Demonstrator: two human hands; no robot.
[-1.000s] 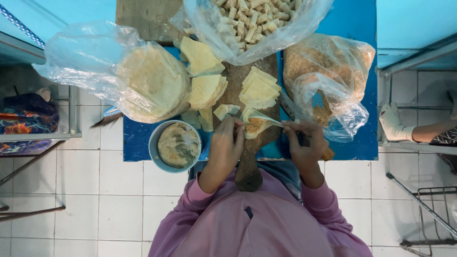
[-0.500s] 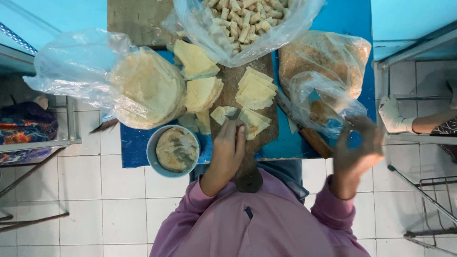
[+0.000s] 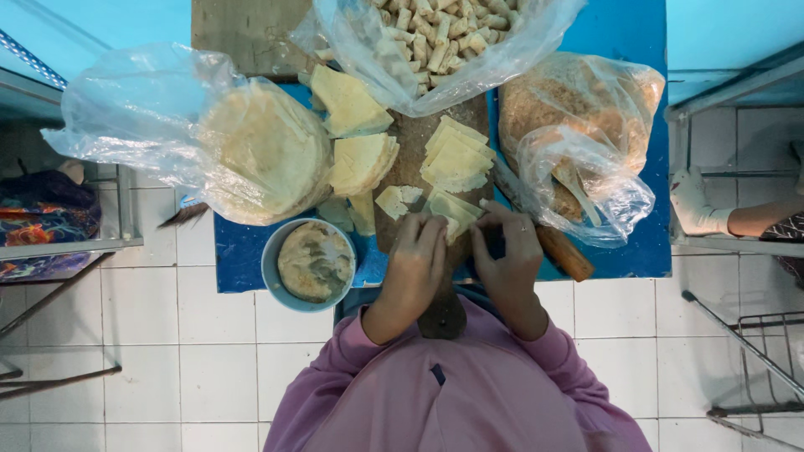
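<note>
My left hand [image 3: 416, 259] and my right hand [image 3: 507, 249] meet over a pale wrapper sheet [image 3: 453, 210] at the near end of a wooden board [image 3: 414, 159]. Both hands' fingers press on its near edge. Stacks of cut wrapper pieces [image 3: 456, 155] lie farther up the board. To the left stands a small blue bowl of greenish filling [image 3: 311, 261]. I wear purple sleeves.
A plastic bag of round wrappers [image 3: 260, 146] lies left. A bag of rolled pieces [image 3: 440, 38] sits at the top, a bag of crumbs [image 3: 586, 117] right. A wooden handle [image 3: 563, 251] lies by my right hand. Another person's gloved hand [image 3: 699, 205] is at far right.
My right hand left the board, swung out to the right, then came back to the wrapper beside my left hand. My left hand stayed on the board.
</note>
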